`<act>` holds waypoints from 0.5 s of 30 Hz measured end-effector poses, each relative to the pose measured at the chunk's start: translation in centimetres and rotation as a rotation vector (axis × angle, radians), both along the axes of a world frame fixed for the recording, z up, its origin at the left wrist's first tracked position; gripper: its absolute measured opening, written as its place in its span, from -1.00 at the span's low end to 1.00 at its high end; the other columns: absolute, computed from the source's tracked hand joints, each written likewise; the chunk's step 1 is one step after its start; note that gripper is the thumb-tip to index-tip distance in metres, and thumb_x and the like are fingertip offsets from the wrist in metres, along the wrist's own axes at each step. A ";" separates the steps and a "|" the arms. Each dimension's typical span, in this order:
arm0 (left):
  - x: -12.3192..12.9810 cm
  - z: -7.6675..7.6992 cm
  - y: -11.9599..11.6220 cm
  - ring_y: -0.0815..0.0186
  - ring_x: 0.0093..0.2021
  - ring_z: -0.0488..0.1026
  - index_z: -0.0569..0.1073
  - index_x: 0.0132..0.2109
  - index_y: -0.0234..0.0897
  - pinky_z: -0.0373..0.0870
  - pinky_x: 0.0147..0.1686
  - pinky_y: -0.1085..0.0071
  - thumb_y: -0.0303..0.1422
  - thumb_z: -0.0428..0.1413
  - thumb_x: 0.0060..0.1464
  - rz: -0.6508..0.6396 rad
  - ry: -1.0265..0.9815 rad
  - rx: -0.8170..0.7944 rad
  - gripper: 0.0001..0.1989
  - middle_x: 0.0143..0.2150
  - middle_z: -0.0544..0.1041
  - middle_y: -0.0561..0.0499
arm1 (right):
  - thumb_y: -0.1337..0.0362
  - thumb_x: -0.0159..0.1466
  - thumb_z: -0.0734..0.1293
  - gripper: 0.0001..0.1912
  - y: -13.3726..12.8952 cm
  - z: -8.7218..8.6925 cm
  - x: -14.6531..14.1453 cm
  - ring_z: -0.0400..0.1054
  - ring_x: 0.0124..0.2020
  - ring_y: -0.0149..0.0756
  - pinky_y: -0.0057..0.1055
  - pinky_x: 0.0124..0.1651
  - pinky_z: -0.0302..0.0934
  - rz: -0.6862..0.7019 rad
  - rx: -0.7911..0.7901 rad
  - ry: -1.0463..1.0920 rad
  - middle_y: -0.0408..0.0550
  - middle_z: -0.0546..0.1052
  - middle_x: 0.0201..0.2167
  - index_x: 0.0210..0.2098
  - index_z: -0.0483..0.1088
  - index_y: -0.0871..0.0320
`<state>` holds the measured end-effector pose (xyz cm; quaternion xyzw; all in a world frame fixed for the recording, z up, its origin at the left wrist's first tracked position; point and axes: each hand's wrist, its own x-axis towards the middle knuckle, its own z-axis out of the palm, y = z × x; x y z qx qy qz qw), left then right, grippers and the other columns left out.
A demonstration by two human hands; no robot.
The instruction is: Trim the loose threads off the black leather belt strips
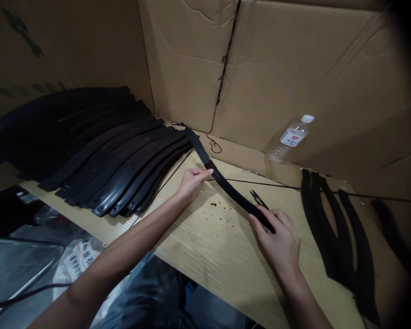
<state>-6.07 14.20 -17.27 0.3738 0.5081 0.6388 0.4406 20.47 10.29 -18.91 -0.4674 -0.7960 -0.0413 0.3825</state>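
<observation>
1 black strip point(231, 188) slants across the frame's centre, left hand point(192, 183) fingers pinching it by its dark band point(209, 165), right hand point(281, 233) fingers gripping its lower end; steady holds should prevent twisting.

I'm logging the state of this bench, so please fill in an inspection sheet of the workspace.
Surface: pale tabletop, grain visible.
Things in hand: one curved black strip.
Other work pieces: overlapping pile of black strips at left; loose dark strips at right.
Tool: snips at the right hand; whether held, cannot tell.
Clutter: dark crumbs; clear bottle with white cap, near the cardboard.
Hands: left hand pinches the held strip partway along; right grips its near end.
Cables: nothing surely electrical seen; knotted dark cord hangs at the back.
Surroundings: cardboard panels behind and at left.
</observation>
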 end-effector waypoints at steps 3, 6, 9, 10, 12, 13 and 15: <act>0.1 0.2 -0.1 0.48 -0.61 0.00 0.23 -0.70 -0.25 -0.12 -0.50 0.32 -0.16 0.34 -0.07 0.007 0.005 -0.020 -0.48 -0.68 0.13 0.11 | 0.19 0.33 0.34 -0.75 -0.1 0.2 -0.1 0.34 -0.34 -0.27 -0.33 -0.22 0.26 0.030 0.075 -0.039 -0.08 0.41 -0.40 -0.06 0.51 0.13; 0.2 0.2 -0.2 0.49 -0.62 0.00 0.24 -0.70 -0.26 -0.14 -0.51 0.32 -0.13 0.36 -0.10 0.005 0.008 -0.035 -0.48 -0.69 0.14 0.11 | 0.22 0.34 0.32 -0.78 -0.3 0.2 -0.2 0.32 -0.37 -0.28 -0.33 -0.24 0.25 0.011 0.103 -0.084 -0.09 0.38 -0.44 -0.07 0.50 0.12; 0.4 0.2 -0.2 0.48 -0.62 0.01 0.23 -0.70 -0.26 -0.13 -0.52 0.33 -0.11 0.36 -0.12 0.005 0.008 -0.039 -0.46 -0.70 0.13 0.11 | 0.23 0.34 0.30 -0.83 -0.3 0.1 -0.2 0.35 -0.34 -0.26 -0.33 -0.22 0.26 -0.026 0.119 -0.113 -0.08 0.40 -0.43 -0.15 0.50 0.11; 0.4 0.2 -0.1 0.48 -0.61 0.02 0.24 -0.69 -0.26 -0.12 -0.52 0.33 -0.11 0.36 -0.12 0.002 0.008 -0.034 -0.47 -0.69 0.14 0.11 | 0.23 0.34 0.29 -0.84 -0.3 0.1 -0.2 0.37 -0.32 -0.25 -0.33 -0.21 0.26 -0.031 0.118 -0.114 -0.07 0.42 -0.42 -0.18 0.50 0.12; 0.4 0.2 -0.1 0.47 -0.60 0.03 0.27 -0.66 -0.27 -0.11 -0.51 0.34 -0.10 0.33 -0.09 -0.026 0.014 0.006 -0.50 -0.67 0.16 0.10 | 0.23 0.34 0.29 -0.84 -0.2 0.0 -0.2 0.39 -0.28 -0.24 -0.33 -0.18 0.27 -0.034 0.085 -0.103 -0.05 0.46 -0.36 -0.18 0.48 0.14; 0.3 0.2 -0.1 0.47 -0.59 0.03 0.29 -0.64 -0.28 -0.10 -0.51 0.34 -0.10 0.32 -0.06 -0.050 0.014 0.035 -0.52 -0.65 0.17 0.10 | 0.21 0.33 0.29 -0.82 -0.2 0.0 -0.1 0.41 -0.26 -0.23 -0.33 -0.17 0.28 -0.039 0.056 -0.092 -0.04 0.48 -0.33 -0.15 0.47 0.15; 0.2 0.3 -0.1 0.47 -0.57 0.05 0.31 -0.61 -0.28 -0.08 -0.50 0.35 -0.10 0.29 -0.03 -0.099 -0.001 0.089 -0.55 -0.62 0.18 0.11 | 0.16 0.32 0.29 -0.74 -0.1 -0.1 -0.1 0.43 -0.21 -0.18 -0.31 -0.16 0.30 -0.050 -0.011 -0.071 0.00 0.51 -0.26 -0.08 0.45 0.17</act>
